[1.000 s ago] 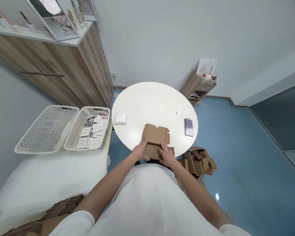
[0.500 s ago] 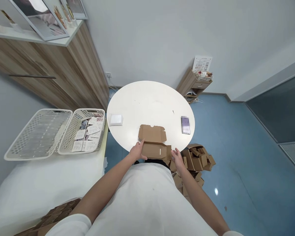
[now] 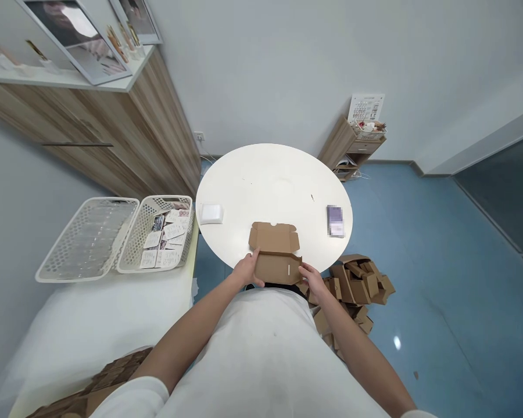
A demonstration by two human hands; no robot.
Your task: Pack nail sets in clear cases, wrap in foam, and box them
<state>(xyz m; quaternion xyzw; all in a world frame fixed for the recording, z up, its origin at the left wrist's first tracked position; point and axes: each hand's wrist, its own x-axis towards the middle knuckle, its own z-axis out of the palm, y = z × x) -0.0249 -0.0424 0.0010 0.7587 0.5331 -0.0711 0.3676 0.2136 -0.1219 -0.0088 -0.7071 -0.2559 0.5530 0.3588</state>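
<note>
Left hand and right hand grip box by its ends at table's near edge, lid open away from me. End grip likely keeps walls square.

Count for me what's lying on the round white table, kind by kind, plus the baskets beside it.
Brown cardboard box: 1
Small white pad: 1
Purple packet: 1
White baskets: 2
Total: 5
</note>
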